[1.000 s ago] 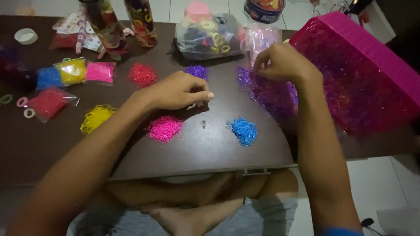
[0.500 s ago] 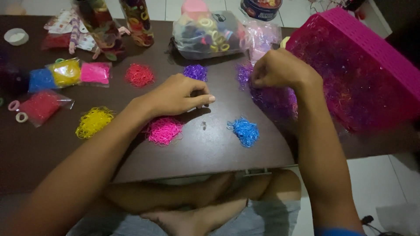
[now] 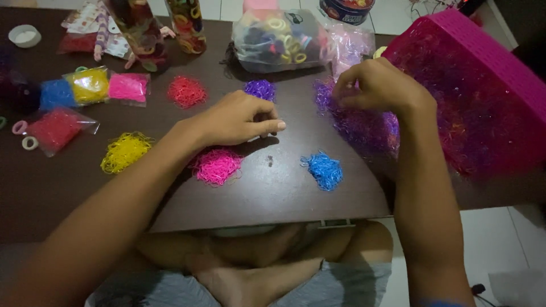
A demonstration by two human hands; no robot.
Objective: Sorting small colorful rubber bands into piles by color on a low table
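Note:
My left hand (image 3: 239, 118) rests on the dark table (image 3: 284, 193), fingers curled with the tips pinched together; what it holds is hidden. Just below it lies a pink pile of tiny elastic bands (image 3: 216, 165). My right hand (image 3: 375, 85) pinches at a large mixed purple heap of bands (image 3: 358, 122) spilling from a tipped magenta basket (image 3: 483, 68). Sorted piles lie around: blue (image 3: 325, 169), small purple (image 3: 260, 89), red (image 3: 187, 91), yellow (image 3: 124, 150).
Clear bags of blue, yellow and pink bands (image 3: 91, 86) and a red bag (image 3: 57, 128) lie at the left. A bag of larger hair ties (image 3: 278, 42), two clear tubes (image 3: 185, 23) and a round tin (image 3: 347, 10) stand at the back. My crossed legs show under the table.
My right hand has shifted slightly within the purple heap, still pinching. My left hand has stayed in place on the table. The view has moved a little.

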